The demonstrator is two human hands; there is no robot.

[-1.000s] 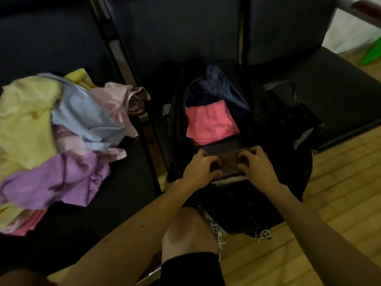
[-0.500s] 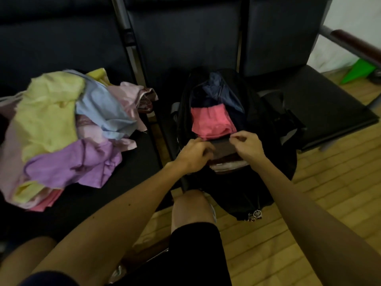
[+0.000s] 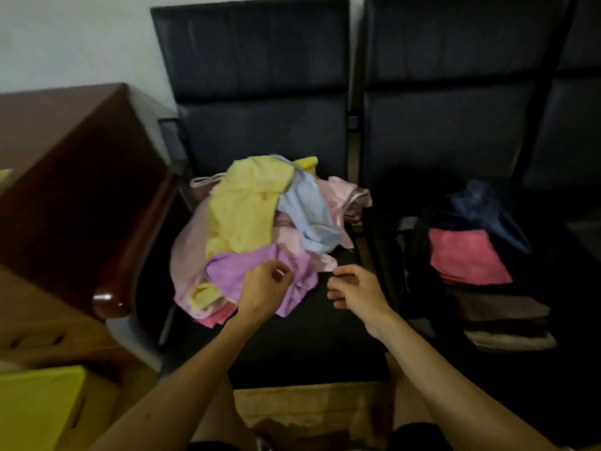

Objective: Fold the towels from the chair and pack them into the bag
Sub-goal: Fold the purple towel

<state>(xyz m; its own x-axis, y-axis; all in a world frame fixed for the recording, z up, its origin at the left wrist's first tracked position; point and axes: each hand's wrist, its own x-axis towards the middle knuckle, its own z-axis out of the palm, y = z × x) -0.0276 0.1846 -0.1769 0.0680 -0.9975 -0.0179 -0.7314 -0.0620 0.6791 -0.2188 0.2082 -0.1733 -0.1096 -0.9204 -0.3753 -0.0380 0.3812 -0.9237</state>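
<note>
Well, I see the towels (image 3: 247, 229) heaped on the chair (image 3: 292, 346), with bare seat between the pile and the front edge. The left hand (image 3: 265, 288) and right hand (image 3: 354, 289) curl at the pile's near edge; I cannot tell whether either grips cloth. Just right, the bag (image 3: 388, 255) gapes, its dark outline hard to trace.

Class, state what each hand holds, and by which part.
Neither hold can be told. The left hand curls over the purple towel; the right hand has fingertips at the pale pink towel corner, but no grip shows.
</note>
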